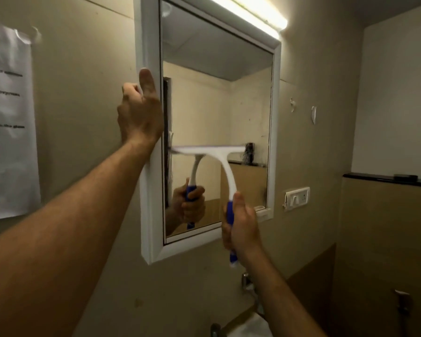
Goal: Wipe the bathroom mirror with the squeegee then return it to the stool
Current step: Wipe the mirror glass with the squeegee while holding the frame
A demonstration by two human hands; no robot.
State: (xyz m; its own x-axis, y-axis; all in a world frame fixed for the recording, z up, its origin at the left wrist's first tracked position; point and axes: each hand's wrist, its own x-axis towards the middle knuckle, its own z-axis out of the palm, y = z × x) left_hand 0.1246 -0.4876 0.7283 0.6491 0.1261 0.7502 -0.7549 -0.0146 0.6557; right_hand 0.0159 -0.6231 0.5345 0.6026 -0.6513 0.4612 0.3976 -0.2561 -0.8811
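Note:
The bathroom mirror (216, 93) hangs on the wall in a white frame (147, 45). My right hand (241, 224) grips the blue handle of a white squeegee (225, 164), whose blade lies flat across the lower half of the glass. My left hand (139, 113) holds the left side of the frame, thumb up along its front and fingers curled behind the edge. The glass reflects the squeegee and my hand. The stool is out of view.
A tube light (258, 13) glows above the mirror. A paper notice (7, 122) is taped to the wall at left. A switch plate (297, 198) sits right of the frame, a dark ledge (387, 180) further right, and a tap (247, 283) below.

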